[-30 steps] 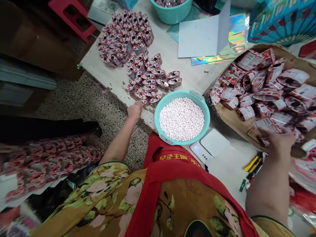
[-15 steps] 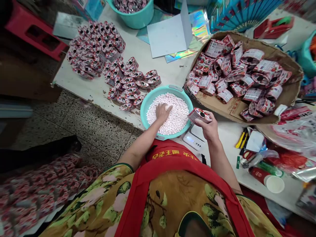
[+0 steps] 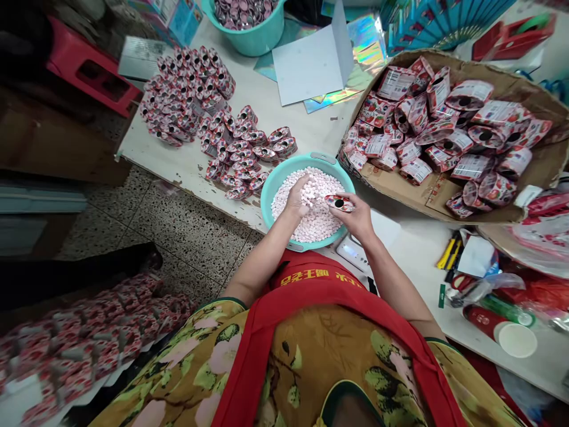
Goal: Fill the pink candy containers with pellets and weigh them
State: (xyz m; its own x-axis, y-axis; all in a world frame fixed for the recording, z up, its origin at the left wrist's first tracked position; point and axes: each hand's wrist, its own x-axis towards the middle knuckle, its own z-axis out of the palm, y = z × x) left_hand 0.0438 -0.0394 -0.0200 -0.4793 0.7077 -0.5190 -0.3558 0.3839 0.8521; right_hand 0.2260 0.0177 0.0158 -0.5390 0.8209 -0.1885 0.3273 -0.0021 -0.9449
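Observation:
Pale pink candies [image 3: 320, 228] fill the turquoise basin [image 3: 268, 217] in front of me. My left hand [image 3: 297, 198] is cupped above them and holds a handful, some of them showing between the thumb and fingers. My right hand [image 3: 359, 218] grips a small red-and-white printed candy box [image 3: 340, 203] over the basin's right side. A dark round hole shows in the box's oval face, and its far end is close to the left hand. Beneath my right forearm, a white digital scale [image 3: 351, 252] is partly hidden.
Rows of similar boxes [image 3: 186, 89] stand at the table's left. A torn cardboard carton [image 3: 400, 188] at right holds many more. Behind are a turquoise bucket [image 3: 255, 41] of small round pieces and a white folder [image 3: 306, 65]. A yellow cutter [image 3: 448, 252] and a paper cup [image 3: 518, 339] lie right.
My left hand has lifted out of the candies with a handful. My right hand has brought the box leftward over the basin, close to the left hand. The view has shifted slightly.

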